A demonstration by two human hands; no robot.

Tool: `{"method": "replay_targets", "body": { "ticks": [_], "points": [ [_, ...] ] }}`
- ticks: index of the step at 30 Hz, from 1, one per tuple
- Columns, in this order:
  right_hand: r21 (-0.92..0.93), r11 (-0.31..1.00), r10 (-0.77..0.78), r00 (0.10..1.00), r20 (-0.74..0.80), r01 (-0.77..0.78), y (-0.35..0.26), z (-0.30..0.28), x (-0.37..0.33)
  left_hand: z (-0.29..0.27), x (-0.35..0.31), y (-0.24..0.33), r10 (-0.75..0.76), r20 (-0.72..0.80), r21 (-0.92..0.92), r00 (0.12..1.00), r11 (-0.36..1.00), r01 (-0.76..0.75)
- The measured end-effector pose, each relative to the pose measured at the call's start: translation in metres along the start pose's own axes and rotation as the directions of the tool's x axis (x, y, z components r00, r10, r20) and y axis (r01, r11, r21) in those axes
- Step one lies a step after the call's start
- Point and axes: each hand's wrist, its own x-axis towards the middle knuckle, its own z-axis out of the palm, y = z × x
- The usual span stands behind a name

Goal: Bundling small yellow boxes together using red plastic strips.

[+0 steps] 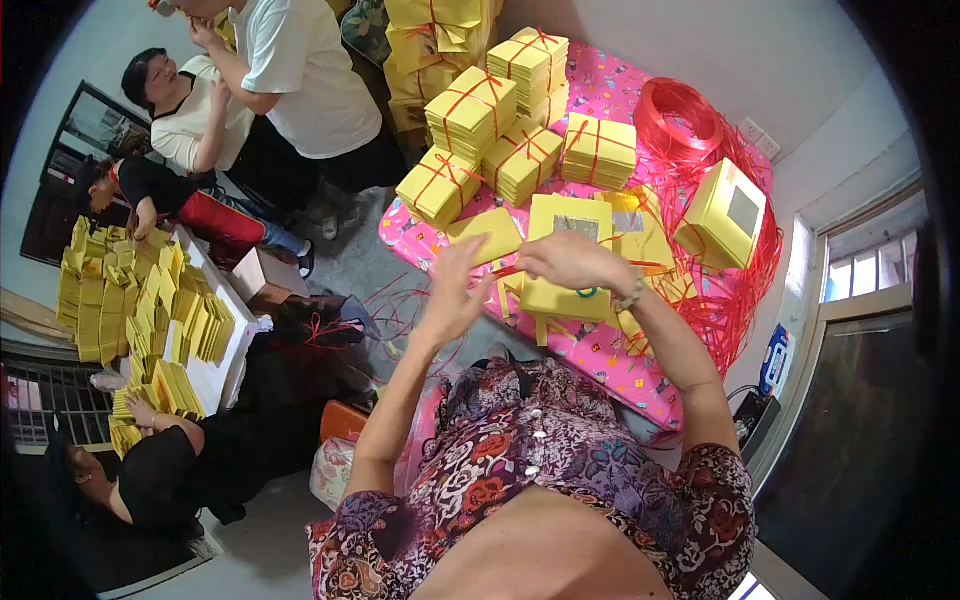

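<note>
The largest item before you is the work surface with the pink patterned cover. The white table, off to your left, carries rows of yellow packets, with co-workers seated beside it. At the far side of the pink cover stand tied yellow bundles, each crossed by red ribbon; some are stacked on others. To their right lies the red ribbon coil, with loose strands running down the right edge of the cover. The yellow block with a silver square rests among these strands. Your work item, the yellow stack, lies on the near part of the cover, just beyond and partly beneath your right hand. That hand is closed at the fingertips, pinching the red strip. Your left hand is raised beside the strip, fingers extended; whether it grips the strip cannot be determined.
</note>
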Motion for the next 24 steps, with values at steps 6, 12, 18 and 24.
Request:
{"method": "replay_targets", "body": {
  "ticks": [6, 12, 18, 24],
  "points": [
    [0.087, 0.994, -0.070, 0.994, 0.080, 0.063, 0.004, 0.000, 0.000, 0.021, -0.017, -0.001, -0.138, 0.183, -0.018, 0.973, 0.989, 0.143],
    [0.076, 0.995, 0.070, 0.997, 0.015, -0.071, 0.055, -0.026, -0.049, -0.014, -0.061, -0.071, -0.228, -0.060, 0.094, 0.972, 0.968, 0.233],
    [0.060, 0.997, 0.054, 0.999, -0.008, -0.054, 0.048, -0.024, -0.051, -0.022, -0.081, -0.098, -0.236, -0.026, 0.227, 0.971, 0.945, 0.236],
    [-0.174, 0.971, 0.153, 0.985, -0.078, -0.165, 0.014, -0.002, -0.023, -0.015, -0.026, -0.040, -0.034, 0.053, 0.283, 0.998, 0.959, 0.018]
  ]
}}
